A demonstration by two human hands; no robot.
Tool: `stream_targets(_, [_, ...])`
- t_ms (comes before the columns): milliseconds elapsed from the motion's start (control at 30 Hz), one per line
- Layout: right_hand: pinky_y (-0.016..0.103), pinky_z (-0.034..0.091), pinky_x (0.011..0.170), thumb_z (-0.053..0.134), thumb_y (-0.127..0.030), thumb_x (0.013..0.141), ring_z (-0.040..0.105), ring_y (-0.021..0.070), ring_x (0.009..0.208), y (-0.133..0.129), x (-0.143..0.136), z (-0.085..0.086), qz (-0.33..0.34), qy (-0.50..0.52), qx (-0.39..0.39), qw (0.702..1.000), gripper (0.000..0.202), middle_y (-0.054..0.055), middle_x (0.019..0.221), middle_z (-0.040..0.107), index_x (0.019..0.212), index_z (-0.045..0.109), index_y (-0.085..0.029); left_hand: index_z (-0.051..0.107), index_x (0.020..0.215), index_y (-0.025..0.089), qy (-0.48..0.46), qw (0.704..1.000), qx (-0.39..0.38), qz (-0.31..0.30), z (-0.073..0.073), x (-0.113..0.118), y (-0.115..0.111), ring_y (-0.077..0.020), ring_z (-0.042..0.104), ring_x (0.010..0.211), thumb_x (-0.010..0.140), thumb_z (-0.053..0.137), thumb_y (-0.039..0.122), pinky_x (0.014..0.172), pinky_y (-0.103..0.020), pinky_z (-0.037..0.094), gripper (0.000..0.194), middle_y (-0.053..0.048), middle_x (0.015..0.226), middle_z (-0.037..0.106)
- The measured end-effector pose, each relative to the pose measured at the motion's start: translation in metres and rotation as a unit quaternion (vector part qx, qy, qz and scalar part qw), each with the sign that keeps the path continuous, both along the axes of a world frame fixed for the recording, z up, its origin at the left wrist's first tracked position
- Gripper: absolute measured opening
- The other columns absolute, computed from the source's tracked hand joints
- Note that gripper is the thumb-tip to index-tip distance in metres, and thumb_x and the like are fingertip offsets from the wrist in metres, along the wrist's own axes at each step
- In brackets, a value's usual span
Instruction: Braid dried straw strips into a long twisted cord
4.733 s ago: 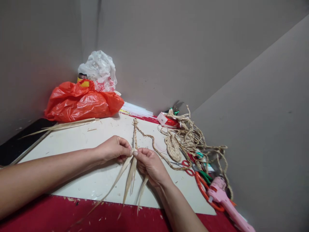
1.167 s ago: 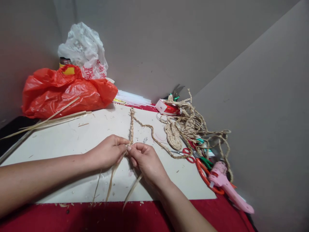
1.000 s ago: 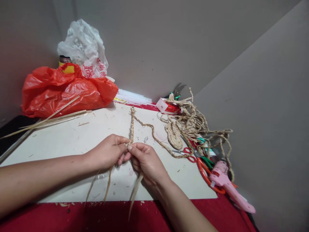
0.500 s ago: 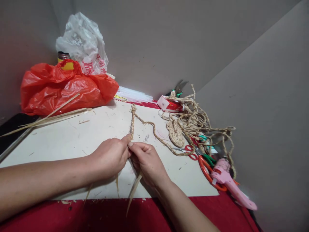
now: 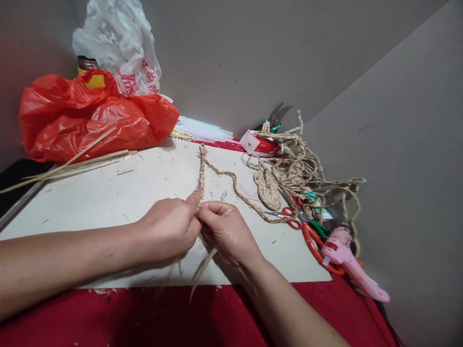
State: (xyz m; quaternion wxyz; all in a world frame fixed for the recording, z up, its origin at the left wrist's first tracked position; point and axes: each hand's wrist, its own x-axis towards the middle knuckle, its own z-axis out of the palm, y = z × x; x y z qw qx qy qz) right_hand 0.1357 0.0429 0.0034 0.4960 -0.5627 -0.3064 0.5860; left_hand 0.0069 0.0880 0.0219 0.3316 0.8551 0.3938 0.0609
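Note:
A braided straw cord (image 5: pixel 202 176) runs down the white board into my closed fingers. My left hand (image 5: pixel 175 224) pinches the braid, its index finger lying along the lower end. Close beside it, my right hand (image 5: pixel 229 229) is shut with thumb and fingertips on the straw strands (image 5: pixel 203 270), whose loose ends hang out below. The hands touch at the fingertips, so the exact pinch is hidden. From the braid's top a long thin cord (image 5: pixel 235 185) winds right toward a coiled braided straw piece (image 5: pixel 267 189).
On the right lie a tangle of straw cord (image 5: pixel 300 164), red-handled scissors (image 5: pixel 291 212), orange-handled scissors (image 5: pixel 313 243) and a pink glue gun (image 5: pixel 347 260). A red plastic bag (image 5: pixel 97 120) and loose straw strips (image 5: pixel 83 166) are at left. White glue sticks (image 5: pixel 206 130) lie behind the white board (image 5: pixel 108 202).
The view has shifted slightly, so the table things sit a little higher in the picture. Both hands remain pinched together at the braid, with the hanging strand ends slightly moved.

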Motion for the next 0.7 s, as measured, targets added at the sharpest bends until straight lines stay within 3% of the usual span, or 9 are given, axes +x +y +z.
stream_targets(133, [0.018,0.024,0.041,0.065,-0.022,0.062,0.034,0.0042,0.042,0.0,0.003,-0.002,-0.006,-0.012,0.006,1.0,0.017,-0.005,0.046,0.048,0.051,0.055,-0.013,0.051,0.117,0.016,-0.036,0.998,-0.045,-0.012,0.002,-0.002,0.0,-0.0164,0.051,0.06,0.076,0.042,0.026,0.056,-0.025,0.031,0.044,-0.003,0.07,0.06])
stream_targets(267, [0.018,0.016,0.036,0.067,-0.024,0.061,0.025,0.0026,0.035,0.001,0.007,-0.001,0.0,-0.009,-0.018,1.0,0.021,-0.008,0.039,0.038,0.051,0.052,-0.015,0.055,0.112,0.015,-0.105,0.989,-0.101,-0.017,0.005,-0.003,0.006,-0.014,0.052,0.061,0.074,0.041,0.022,0.057,-0.023,0.034,0.041,-0.002,0.072,0.061])
stream_targets(433, [0.018,0.011,0.035,0.069,-0.027,0.063,0.019,0.0013,0.034,0.004,0.017,0.002,0.029,0.033,-0.026,0.999,0.029,-0.01,0.039,0.031,0.05,0.046,-0.016,0.058,0.106,0.012,-0.167,0.956,-0.24,0.035,0.001,-0.006,0.024,-0.0115,0.05,0.049,0.077,0.041,0.024,0.049,-0.022,0.034,0.036,0.0,0.059,0.058])
stream_targets(600, [0.017,0.011,0.035,0.071,-0.028,0.062,0.019,0.0007,0.035,0.005,0.019,0.003,0.045,0.058,-0.027,0.997,0.031,-0.01,0.041,0.032,0.05,0.045,-0.016,0.06,0.1,0.014,-0.215,0.951,-0.208,0.072,-0.004,-0.005,0.033,-0.0088,0.049,0.055,0.071,0.056,0.025,0.054,-0.021,0.036,0.032,0.001,0.068,0.059])
stream_targets(700, [0.018,0.011,0.035,0.071,-0.027,0.062,0.02,0.0007,0.034,0.005,0.019,0.002,0.051,0.04,-0.027,0.998,0.031,-0.01,0.039,0.033,0.049,0.046,-0.015,0.054,0.104,0.013,-0.233,0.909,-0.343,0.05,-0.006,-0.001,0.028,-0.0094,0.053,0.058,0.071,0.058,0.025,0.057,-0.022,0.039,0.035,0.0,0.069,0.06])
